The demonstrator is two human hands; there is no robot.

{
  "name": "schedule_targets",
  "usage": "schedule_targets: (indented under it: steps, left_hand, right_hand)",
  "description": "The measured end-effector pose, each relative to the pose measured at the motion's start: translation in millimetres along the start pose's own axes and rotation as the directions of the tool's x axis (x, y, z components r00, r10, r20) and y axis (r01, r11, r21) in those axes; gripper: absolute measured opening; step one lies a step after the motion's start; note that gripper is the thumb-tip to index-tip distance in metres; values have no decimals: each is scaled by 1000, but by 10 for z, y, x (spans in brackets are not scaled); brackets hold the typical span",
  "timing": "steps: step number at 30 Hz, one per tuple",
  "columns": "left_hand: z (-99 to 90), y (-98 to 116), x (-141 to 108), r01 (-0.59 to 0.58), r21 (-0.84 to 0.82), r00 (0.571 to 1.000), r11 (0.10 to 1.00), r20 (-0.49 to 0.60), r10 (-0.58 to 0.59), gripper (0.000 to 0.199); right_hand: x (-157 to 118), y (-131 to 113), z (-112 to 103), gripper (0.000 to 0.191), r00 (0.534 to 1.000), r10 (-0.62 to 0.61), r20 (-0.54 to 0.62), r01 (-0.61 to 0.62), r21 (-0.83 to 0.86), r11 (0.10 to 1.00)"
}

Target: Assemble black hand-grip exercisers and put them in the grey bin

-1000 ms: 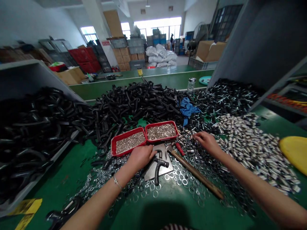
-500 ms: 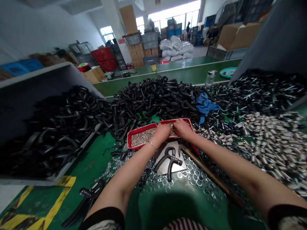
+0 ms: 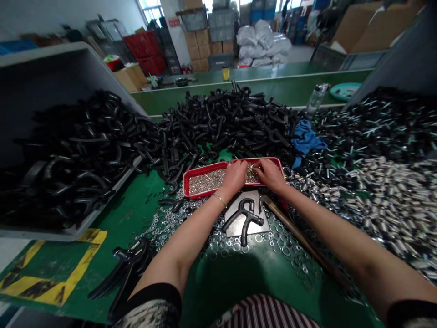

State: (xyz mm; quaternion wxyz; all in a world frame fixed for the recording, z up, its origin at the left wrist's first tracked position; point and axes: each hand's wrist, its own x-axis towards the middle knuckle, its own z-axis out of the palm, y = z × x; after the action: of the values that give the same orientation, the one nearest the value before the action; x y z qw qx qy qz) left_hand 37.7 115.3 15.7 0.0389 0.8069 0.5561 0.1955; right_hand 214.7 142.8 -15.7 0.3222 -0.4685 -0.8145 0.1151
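Two red trays hold small shiny metal pieces: a left tray [image 3: 186, 186] and a right tray [image 3: 282, 169]. My left hand [image 3: 235, 177] is over the right tray's left end, its fingers bent down and pressed together among the pieces. Facing it, my right hand [image 3: 271, 175] has thumb and fingers pinched over the same pieces. What either hand holds is too small to make out. Below them a black hand grip exerciser [image 3: 244, 217] lies on a metal plate [image 3: 235, 231]. A hammer [image 3: 290, 228] with a wooden handle rests beside the plate, partly under my right forearm.
Black handles [image 3: 218, 118] are heaped behind the trays and spill from a grey bin [image 3: 92, 59] at left. Metal sleeves [image 3: 392, 196] and a blue cloth [image 3: 305, 139] are at right. Loose rings [image 3: 283, 241] surround the plate. More black grips [image 3: 129, 264] lie front left.
The view has tilted downward, so the bench appears higher. My hands stay at the right tray; they have moved slightly apart, with more of the pieces between them showing.
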Motion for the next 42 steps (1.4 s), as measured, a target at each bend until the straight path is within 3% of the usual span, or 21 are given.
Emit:
schedule_targets:
  steps: [3, 6, 9, 11, 13, 15, 17, 19, 21, 23, 26, 28, 30, 36, 42]
  left_hand:
    - [-152, -21, -82, 1, -241, 999, 971, -50, -13, 24]
    - [-315, -25, -386, 12, -409, 998, 912, -58, -39, 12]
    - [-368, 16, -847, 150, -546, 987, 824, 36, -155, 6]
    - [-322, 69, -1115, 252, -606, 967, 755, 121, -226, 5]
    - [-234, 127, -1280, 285, -615, 957, 735, 142, -252, 5]
    - [-134, 175, -1336, 265, -587, 962, 765, 110, -248, 6]
    - [-52, 202, -1327, 241, -547, 968, 802, 80, -237, 8]
    - [1, 208, -1304, 233, -521, 970, 821, 70, -231, 9]
    - [23, 203, -1302, 227, -517, 972, 825, 62, -229, 10]
    - [20, 206, -1326, 210, -506, 975, 837, 45, -217, 11]
    - [-13, 249, -1380, 120, -375, 992, 919, 15, -124, 10]
    - [-39, 290, -1403, 28, -231, 999, 972, 29, -22, 11]
    - [-54, 317, -1407, -39, -144, 997, 989, 64, 49, 14]
    - [-82, 306, -1420, -148, -96, 980, 984, 117, 158, 30]
    - [-232, 483, -1610, -171, 17, 972, 985, 165, 166, 37]
  right_hand:
    - [12, -46, -72, 11, 999, 7, -32, -7, 15, 1000]
    - [-65, -132, -239, 25, 999, -28, -43, 30, 54, 998]
    - [-302, -218, -394, 26, 999, -32, -24, 35, 108, 994]
    - [-520, -265, -443, 20, 996, 89, 20, -92, 200, 976]
    - [-728, -305, -454, 15, 953, 269, 139, -302, 377, 876]
    - [-883, -341, -456, 16, 877, 366, 310, -479, 531, 699]
    - [-967, -376, -470, 19, 833, 372, 410, -553, 603, 575]
    - [-989, -413, -496, 19, 822, 366, 436, -569, 622, 538]
    - [-974, -452, -509, 18, 822, 360, 441, -569, 607, 555]
    - [-945, -486, -482, 20, 844, 345, 410, -529, 537, 657]
    - [-917, -514, -356, 20, 942, 226, 249, -305, 350, 885]
    - [-919, -517, -245, 21, 980, 131, 149, -163, 233, 959]
    - [-934, -514, -149, 24, 990, 105, 98, -120, 163, 979]
    - [-976, -502, -50, 30, 987, 152, 56, -158, 141, 977]
    - [-987, -539, -53, 28, 989, 139, 53, -145, 130, 981]
